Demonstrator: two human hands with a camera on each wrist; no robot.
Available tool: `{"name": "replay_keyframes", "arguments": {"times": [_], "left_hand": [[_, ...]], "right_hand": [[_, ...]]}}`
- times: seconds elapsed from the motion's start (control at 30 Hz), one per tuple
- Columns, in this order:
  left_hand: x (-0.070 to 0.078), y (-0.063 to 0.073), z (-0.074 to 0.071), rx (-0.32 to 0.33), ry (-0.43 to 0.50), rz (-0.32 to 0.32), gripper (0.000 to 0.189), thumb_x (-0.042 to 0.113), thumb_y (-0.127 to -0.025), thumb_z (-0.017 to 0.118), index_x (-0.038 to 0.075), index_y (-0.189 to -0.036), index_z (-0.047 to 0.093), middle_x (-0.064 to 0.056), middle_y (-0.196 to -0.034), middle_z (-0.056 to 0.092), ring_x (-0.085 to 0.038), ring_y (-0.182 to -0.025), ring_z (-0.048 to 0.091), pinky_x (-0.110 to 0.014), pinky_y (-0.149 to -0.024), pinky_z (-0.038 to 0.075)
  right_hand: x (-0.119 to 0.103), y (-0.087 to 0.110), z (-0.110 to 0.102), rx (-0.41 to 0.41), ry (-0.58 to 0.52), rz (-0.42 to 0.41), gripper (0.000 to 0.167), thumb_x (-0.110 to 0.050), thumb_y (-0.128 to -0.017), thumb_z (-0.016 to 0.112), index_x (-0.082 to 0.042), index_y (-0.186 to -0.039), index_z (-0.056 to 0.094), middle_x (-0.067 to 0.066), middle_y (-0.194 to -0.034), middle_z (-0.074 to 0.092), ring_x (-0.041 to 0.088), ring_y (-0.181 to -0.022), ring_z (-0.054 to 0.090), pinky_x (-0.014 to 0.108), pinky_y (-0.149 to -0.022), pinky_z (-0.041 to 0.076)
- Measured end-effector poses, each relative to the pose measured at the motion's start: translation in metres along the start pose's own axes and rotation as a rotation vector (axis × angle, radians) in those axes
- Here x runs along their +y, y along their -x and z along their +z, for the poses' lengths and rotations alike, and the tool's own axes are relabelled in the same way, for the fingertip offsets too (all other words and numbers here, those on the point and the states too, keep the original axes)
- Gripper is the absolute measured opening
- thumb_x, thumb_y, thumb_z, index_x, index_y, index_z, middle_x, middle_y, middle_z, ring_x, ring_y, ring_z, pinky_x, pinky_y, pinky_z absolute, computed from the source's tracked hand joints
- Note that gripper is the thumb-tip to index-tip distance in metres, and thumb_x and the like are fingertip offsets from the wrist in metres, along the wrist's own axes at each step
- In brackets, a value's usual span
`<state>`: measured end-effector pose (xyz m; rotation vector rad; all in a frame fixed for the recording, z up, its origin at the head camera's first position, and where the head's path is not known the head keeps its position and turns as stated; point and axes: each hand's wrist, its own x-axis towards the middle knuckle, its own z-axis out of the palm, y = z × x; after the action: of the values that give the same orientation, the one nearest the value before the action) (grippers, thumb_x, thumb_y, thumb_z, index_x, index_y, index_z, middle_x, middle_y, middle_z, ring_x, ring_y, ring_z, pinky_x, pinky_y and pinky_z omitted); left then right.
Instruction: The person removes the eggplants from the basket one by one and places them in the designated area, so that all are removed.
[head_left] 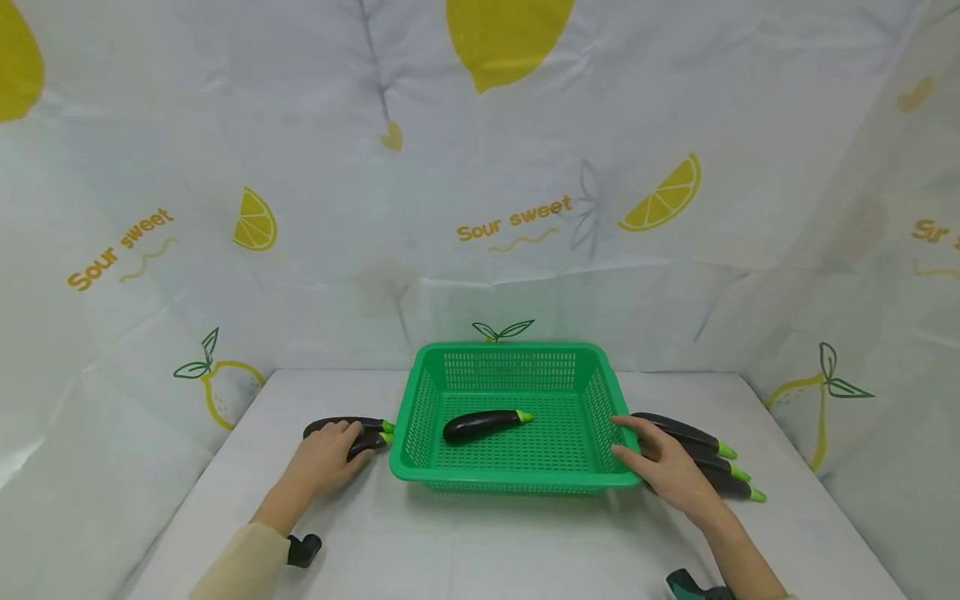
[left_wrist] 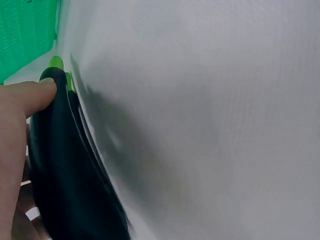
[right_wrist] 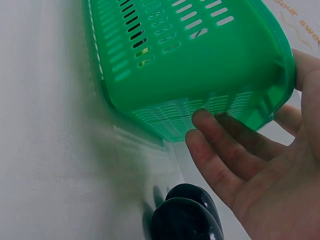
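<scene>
My left hand [head_left: 326, 454] holds a dark eggplant [left_wrist: 70, 150] with a green stem end, left of the green basket [head_left: 517, 478]. In the left wrist view the thumb lies along one side and the fingers pass round the other. A second eggplant [head_left: 330, 422] lies right beside it. At the basket's right side my right hand [head_left: 667, 467] grips the rim, some fingers spread along the outer wall in the right wrist view. One eggplant [head_left: 480, 426] lies inside the basket, its green end pointing right.
Several eggplants [head_left: 693, 433] lie on the white table [head_left: 465, 542] right of the basket, partly hidden by the right hand. Behind the table hangs a white sheet [head_left: 337, 275] with lemon prints. Dark straps or devices show near both wrists.
</scene>
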<state>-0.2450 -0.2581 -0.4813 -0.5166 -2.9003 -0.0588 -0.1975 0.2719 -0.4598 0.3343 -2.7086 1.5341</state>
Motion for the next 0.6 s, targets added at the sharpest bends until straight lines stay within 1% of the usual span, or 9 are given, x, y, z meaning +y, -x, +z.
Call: {"name": "replay_keyframes", "arguments": {"times": [0.1,0.27,0.47,0.6], "left_hand": [[0.003,0.0,0.002,0.002,-0.009,0.0,0.037,0.035,-0.094,0.073,0.002,-0.111,0.066,-0.013,-0.099,0.067,-0.034,-0.094,0.066,-0.052,-0.082,0.053],[0.005,-0.001,0.007,0.019,-0.028,-0.003,0.032,0.033,-0.093,0.075,0.005,-0.105,0.067,-0.011,-0.096,0.065,-0.033,-0.091,0.064,-0.052,-0.081,0.052],[0.007,-0.003,0.011,0.083,-0.044,0.02,0.025,0.029,-0.092,0.077,0.007,-0.096,0.066,-0.008,-0.088,0.061,-0.03,-0.086,0.061,-0.049,-0.078,0.05],[0.007,-0.004,0.012,0.125,-0.054,0.033,0.025,0.027,-0.09,0.079,0.006,-0.096,0.067,-0.009,-0.089,0.062,-0.031,-0.089,0.062,-0.049,-0.079,0.051]], "right_hand": [[0.001,0.0,0.0,0.004,0.002,0.002,0.056,-0.035,-0.102,0.064,-0.011,-0.15,0.047,0.027,-0.154,0.04,0.051,-0.133,0.047,0.055,-0.097,0.048],[0.002,0.0,0.001,0.002,0.01,0.008,0.058,-0.037,-0.102,0.064,-0.011,-0.15,0.047,0.026,-0.153,0.041,0.048,-0.132,0.05,0.046,-0.092,0.051],[0.0,0.0,0.001,0.006,0.015,0.011,0.058,-0.038,-0.101,0.064,-0.011,-0.15,0.047,0.026,-0.152,0.042,0.048,-0.132,0.05,0.043,-0.09,0.051],[0.0,0.0,0.0,0.005,0.012,0.008,0.057,-0.037,-0.102,0.064,-0.012,-0.15,0.047,0.025,-0.152,0.042,0.048,-0.132,0.05,0.045,-0.092,0.051]]}}
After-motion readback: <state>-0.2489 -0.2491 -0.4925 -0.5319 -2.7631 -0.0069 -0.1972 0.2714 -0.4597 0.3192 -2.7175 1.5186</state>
